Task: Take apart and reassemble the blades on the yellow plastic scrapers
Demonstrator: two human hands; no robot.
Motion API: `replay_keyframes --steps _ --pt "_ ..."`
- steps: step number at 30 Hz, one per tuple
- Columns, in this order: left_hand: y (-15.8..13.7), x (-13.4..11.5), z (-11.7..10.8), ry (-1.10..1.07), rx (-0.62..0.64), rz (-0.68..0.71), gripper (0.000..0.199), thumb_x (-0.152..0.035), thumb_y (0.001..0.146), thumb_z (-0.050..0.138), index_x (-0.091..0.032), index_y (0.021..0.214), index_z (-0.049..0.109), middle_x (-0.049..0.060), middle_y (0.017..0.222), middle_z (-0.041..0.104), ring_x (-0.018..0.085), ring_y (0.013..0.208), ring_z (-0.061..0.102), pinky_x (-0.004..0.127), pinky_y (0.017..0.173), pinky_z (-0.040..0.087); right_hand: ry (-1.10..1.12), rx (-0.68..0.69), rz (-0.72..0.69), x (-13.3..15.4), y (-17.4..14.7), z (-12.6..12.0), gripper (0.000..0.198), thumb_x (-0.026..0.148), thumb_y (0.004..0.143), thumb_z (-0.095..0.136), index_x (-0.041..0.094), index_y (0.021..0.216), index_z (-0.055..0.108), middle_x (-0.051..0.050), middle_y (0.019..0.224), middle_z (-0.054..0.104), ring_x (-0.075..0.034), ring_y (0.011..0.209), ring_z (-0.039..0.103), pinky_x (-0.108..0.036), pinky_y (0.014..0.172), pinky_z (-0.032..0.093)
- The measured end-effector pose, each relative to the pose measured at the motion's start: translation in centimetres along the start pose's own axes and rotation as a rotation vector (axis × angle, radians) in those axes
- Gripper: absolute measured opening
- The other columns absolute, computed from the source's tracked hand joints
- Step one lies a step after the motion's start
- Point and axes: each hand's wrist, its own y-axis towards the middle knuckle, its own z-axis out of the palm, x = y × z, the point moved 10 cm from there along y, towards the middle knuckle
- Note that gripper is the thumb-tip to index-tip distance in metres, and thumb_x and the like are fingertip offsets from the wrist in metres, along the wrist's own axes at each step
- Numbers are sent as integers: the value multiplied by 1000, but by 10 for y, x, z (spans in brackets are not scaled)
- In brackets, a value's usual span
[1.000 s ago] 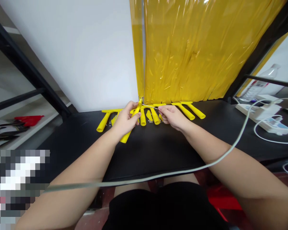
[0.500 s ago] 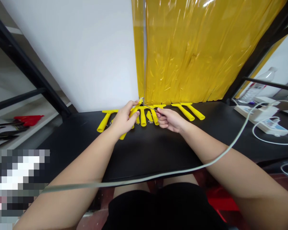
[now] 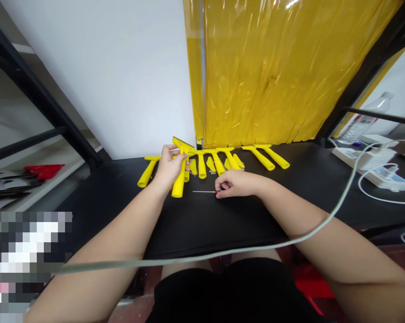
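My left hand (image 3: pixel 168 167) is closed round a yellow T-shaped scraper (image 3: pixel 178 181), its wide head up and the hollow handle end pointing down toward me. My right hand (image 3: pixel 234 183) is low over the black table (image 3: pixel 202 224), fingers curled on the red handle of a screwdriver (image 3: pixel 204 192). The thin shaft points left, close to the tabletop; whether it touches cannot be made out. Behind the hands lies a row of similar scrapers, one yellow scraper (image 3: pixel 201 166) between them and another (image 3: pixel 146 172) at the left. Small yellow head pieces (image 3: pixel 211 165) lie among them.
A pale cable (image 3: pixel 222 252) hangs across the view in front of my forearms. White power strips (image 3: pixel 373 166) and a clear bottle (image 3: pixel 370 116) stand at the right. A white panel (image 3: pixel 121 80) and a yellow plastic curtain (image 3: pixel 263 76) border the table's back.
My left hand has tipped the scraper so its handle faces me. My right hand has drawn the screwdriver away from the scraper head and lowered it toward the table.
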Motion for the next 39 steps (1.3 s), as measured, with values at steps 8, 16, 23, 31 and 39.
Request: replay_keyframes --steps 8,16,23,31,39 --pt "-21 13 28 -253 42 -169 23 -10 89 63 -20 105 49 1 86 67 13 68 71 29 72 63 307 -305 -61 17 4 -17 32 50 91 72 21 101 67 4 67 57 -13 57 51 -27 57 38" --pt "-31 4 40 -449 43 -48 40 -13 90 65 -28 118 40 1 105 62 16 96 73 35 89 63 357 -416 -56 32 14 -5 59 47 76 88 25 116 51 4 81 63 -15 64 60 -29 60 48" --pt "-31 -4 44 -400 191 24 57 -18 77 83 -30 115 43 -3 106 63 15 106 69 36 99 56 188 -522 122 15 -3 -33 24 29 77 78 19 98 71 -2 87 73 -15 68 64 -29 65 47" --pt "-34 1 51 -220 329 -45 42 -16 76 78 -22 108 51 -6 86 65 11 80 67 31 88 56 166 -563 516 -88 -45 -89 13 29 77 73 18 80 78 -2 72 71 -15 64 60 -26 57 41" --pt "-37 5 60 -99 424 -34 29 -17 76 76 -17 99 59 -4 81 64 9 66 64 26 70 53 368 -604 701 -142 -60 -90 16 28 79 76 17 70 69 -1 60 61 -12 54 54 -23 46 42"
